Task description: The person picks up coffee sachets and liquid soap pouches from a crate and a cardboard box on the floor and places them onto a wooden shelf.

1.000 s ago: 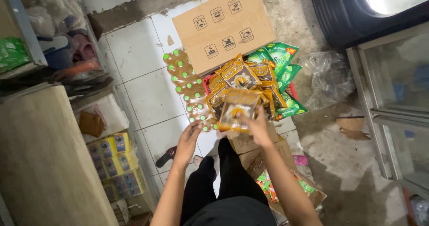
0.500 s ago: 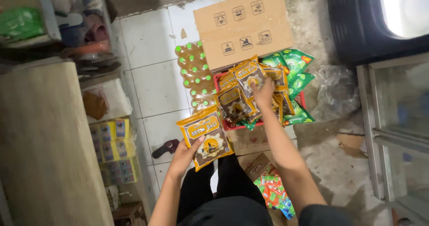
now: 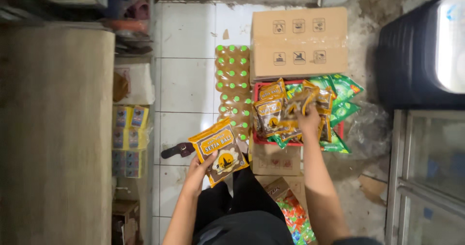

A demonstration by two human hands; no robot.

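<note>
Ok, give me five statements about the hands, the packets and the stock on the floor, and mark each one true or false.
1. The left hand holds an orange and brown packet. True.
2. The right hand rests on the closed cardboard box. False: it is on the orange packets in the red crate, nearer the person than the box.
3. The bottles beside the crate have green caps. True.
4. Green packets lie on the right side of the crate. True.
5. The held packet is lying inside the crate. False: it is held up over the floor, apart from the crate.
</note>
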